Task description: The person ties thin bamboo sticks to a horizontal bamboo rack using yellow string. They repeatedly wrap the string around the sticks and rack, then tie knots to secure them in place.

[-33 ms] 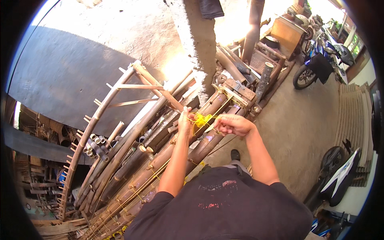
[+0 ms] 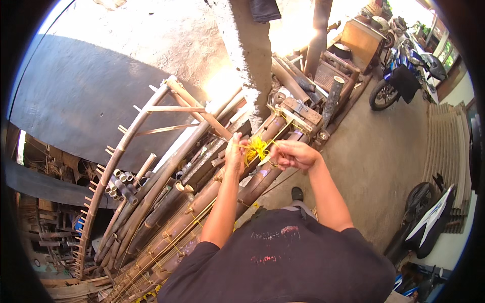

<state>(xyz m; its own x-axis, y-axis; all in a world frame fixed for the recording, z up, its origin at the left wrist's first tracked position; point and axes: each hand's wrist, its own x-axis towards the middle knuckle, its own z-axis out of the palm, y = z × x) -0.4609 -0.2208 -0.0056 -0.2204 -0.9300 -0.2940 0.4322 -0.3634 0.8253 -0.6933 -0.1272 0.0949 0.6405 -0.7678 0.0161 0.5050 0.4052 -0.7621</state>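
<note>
Hands: both are raised over the bamboo frame, close together but not touching, with a tangle of yellow cord (image 2: 256,148) between them.
Left hand (image 2: 235,154): fingers are curled and pressed together around the near end of the yellow cord; a thin strand runs out from it to the left.
Right hand (image 2: 294,154): thumb and forefinger pinch the other end of the cord, the remaining fingers folded in behind them; a taut strand leads from here up toward the wooden block.
Yellow cord: bunched in a loose knot just above the upper end of the bamboo poles, held in the air between the two hands.
Bamboo poles (image 2: 202,202): thick brown lengths lie side by side, slanting from the lower left up to the hands, with yellow ties showing along them toward the lower left.
Curved bamboo frame (image 2: 124,146): an arched rail with short pegs along its outer edge sits at the left of the poles, with thin cross struts joining it to them.
Wooden block (image 2: 301,112): it rests at the far end of the poles, just beyond the hands.
Concrete floor (image 2: 384,146): bare grey ground spreads to the right of the poles.
Motorbike (image 2: 404,70): parked at the far right of the floor, well apart from the hands.
</note>
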